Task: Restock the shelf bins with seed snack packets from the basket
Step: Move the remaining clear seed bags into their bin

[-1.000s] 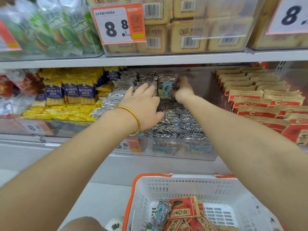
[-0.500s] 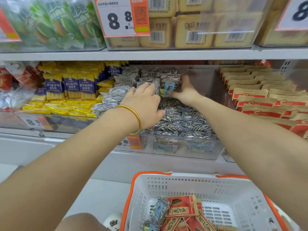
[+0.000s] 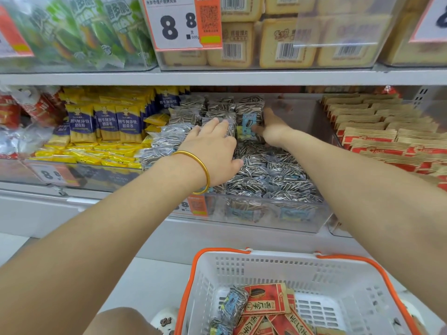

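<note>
Seed packets [image 3: 271, 172] fill the middle bin [image 3: 302, 222], above and behind the basket [image 3: 266, 265] holding further packets [image 3: 266, 303].

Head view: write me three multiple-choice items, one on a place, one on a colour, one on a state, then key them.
1. The basket sits: A) below the seed bin; B) on the top shelf; C) inside a bin.
2. The bangle on the wrist of the left hand is: A) silver; B) gold; C) black.
3. The right hand: A) hangs in the basket; B) pulls a price tag; C) grips an upright striped packet in the seed bin.

A: its orange rim shows beneath the bin. B: it gleams yellow-gold. C: thumb in front of the packet, fingers behind it.
</note>
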A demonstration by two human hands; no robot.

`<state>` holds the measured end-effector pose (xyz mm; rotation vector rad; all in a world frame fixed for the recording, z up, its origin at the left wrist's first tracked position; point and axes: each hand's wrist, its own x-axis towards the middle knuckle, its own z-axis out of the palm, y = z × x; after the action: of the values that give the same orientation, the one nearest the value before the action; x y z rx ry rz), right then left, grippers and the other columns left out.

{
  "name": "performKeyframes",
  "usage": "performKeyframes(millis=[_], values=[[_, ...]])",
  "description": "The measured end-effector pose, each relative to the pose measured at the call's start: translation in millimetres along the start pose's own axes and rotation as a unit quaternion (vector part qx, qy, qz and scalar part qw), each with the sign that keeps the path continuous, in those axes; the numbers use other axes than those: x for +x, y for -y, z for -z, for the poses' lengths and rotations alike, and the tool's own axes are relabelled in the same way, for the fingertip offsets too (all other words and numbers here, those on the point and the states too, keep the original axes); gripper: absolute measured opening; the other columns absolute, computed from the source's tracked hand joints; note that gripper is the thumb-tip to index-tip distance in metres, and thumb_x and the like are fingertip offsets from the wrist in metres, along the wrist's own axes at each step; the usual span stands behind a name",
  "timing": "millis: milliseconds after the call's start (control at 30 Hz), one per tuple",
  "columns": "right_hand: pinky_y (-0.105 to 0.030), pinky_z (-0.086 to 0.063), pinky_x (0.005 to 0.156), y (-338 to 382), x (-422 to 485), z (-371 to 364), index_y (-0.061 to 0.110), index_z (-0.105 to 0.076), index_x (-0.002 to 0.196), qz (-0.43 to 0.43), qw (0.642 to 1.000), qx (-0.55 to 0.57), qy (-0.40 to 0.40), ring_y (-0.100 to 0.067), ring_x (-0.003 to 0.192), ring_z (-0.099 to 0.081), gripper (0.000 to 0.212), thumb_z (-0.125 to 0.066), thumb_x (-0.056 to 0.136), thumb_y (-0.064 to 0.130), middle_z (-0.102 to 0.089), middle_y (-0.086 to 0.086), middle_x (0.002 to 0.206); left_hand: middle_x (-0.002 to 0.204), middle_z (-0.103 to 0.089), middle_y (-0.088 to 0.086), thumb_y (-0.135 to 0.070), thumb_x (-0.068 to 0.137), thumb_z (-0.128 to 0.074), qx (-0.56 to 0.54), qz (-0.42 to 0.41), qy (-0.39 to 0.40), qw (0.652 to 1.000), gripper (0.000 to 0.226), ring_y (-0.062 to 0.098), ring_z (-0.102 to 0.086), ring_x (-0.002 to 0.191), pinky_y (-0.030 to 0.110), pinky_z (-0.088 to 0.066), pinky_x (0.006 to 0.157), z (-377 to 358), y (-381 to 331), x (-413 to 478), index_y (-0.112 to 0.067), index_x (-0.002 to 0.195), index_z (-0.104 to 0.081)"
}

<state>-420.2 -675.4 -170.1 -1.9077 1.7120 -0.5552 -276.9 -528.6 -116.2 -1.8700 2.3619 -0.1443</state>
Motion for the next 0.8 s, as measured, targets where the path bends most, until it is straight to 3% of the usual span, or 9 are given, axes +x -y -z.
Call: performKeyframes(millis=[133,200,300,400,533,600,700,800], values=[[-0.030,-0.037,0.069,9.7,3.6,-0.3,0.005,-0.003,0.149,-0.033,0.999,-0.033,0.004,-0.025,0.097,-0.052,0.060,-0.039,0.102,0.015,-0.039,-0.017,0.144,0.159,0.000,0.006,-0.049,0.096,-0.035,0.000,0.001,-0.006,1.000,0.057,0.024,0.003,0.146,0.046,-0.007,0.118,0.0,0.1,1.1,-0.015,0.142,-0.035],[-0.029,-0.040,0.067,13.9,3.9,-0.3,0.003,-0.006,0.148,-0.044,0.999,-0.007,0.011,-0.024,0.088,-0.053,0.055,-0.035,0.103,0.015,-0.040,-0.018,0.142,0.159,0.000,0.007,-0.049,0.096,-0.035,0.000,0.001,-0.006,1.000,0.058,0.024,0.003,0.146,0.046,-0.007,0.118,-0.4,-0.4,1.6,-0.015,0.143,-0.035],[-0.040,-0.051,0.087,16.4,4.3,0.2,-0.003,-0.025,0.142,-0.034,0.999,0.003,0.000,-0.031,0.100,-0.058,0.057,-0.052,0.095,0.015,-0.048,-0.022,0.133,0.159,0.000,0.007,-0.049,0.096,-0.035,0.002,0.001,-0.002,1.000,0.058,0.024,0.003,0.146,0.046,-0.007,0.118,0.0,-0.3,2.2,-0.016,0.143,-0.034],[-0.040,-0.046,0.097,13.6,1.8,1.3,-0.007,-0.037,0.133,-0.044,0.998,0.005,-0.046,-0.036,0.116,-0.053,0.055,-0.061,0.090,0.016,-0.050,-0.023,0.131,0.159,0.000,0.006,-0.050,0.096,-0.035,0.003,0.002,-0.003,1.000,0.058,0.024,0.004,0.146,0.046,-0.006,0.118,0.2,0.5,2.7,-0.017,0.143,-0.033],[-0.033,-0.043,0.092,14.5,-8.4,-0.5,-0.008,-0.031,0.137,-0.048,0.998,-0.018,-0.045,-0.033,0.121,-0.050,0.061,-0.061,0.090,0.015,-0.047,-0.023,0.134,0.159,-0.002,0.005,-0.051,0.095,-0.035,-0.001,-0.004,-0.004,1.000,0.058,0.023,0.003,0.146,0.045,-0.006,0.118,2.2,0.3,-1.1,-0.020,0.144,-0.032],[-0.026,-0.043,0.080,13.7,-16.8,0.3,-0.009,-0.026,0.139,-0.048,0.997,-0.031,-0.054,-0.029,0.118,-0.053,0.061,-0.059,0.092,0.014,-0.049,-0.020,0.133,0.159,-0.005,0.005,-0.050,0.095,-0.037,-0.001,-0.008,-0.019,1.000,0.058,0.024,0.000,0.146,0.045,-0.008,0.118,5.8,-2.1,-6.3,-0.020,0.144,-0.033],[-0.025,-0.039,0.074,14.4,-49.9,10.8,-0.006,-0.031,0.133,-0.031,0.997,0.011,-0.069,-0.029,0.114,-0.054,0.052,-0.058,0.092,0.011,-0.051,-0.015,0.125,0.154,-0.023,0.007,-0.044,0.093,-0.040,-0.021,-0.035,-0.122,0.992,0.051,0.025,-0.019,0.141,0.042,-0.020,0.112,6.0,-13.1,-23.6,-0.016,0.135,-0.046],[-0.030,-0.045,0.084,11.8,-112.8,19.6,0.003,-0.038,0.130,0.035,0.990,0.105,-0.091,-0.024,0.107,-0.056,0.044,-0.057,0.090,0.008,-0.051,-0.007,0.119,0.123,-0.059,0.008,-0.035,0.083,-0.040,-0.022,-0.099,-0.282,0.954,0.040,0.031,-0.052,0.110,0.042,-0.036,0.086,1.6,-34.0,-58.7,-0.012,0.104,-0.066]])
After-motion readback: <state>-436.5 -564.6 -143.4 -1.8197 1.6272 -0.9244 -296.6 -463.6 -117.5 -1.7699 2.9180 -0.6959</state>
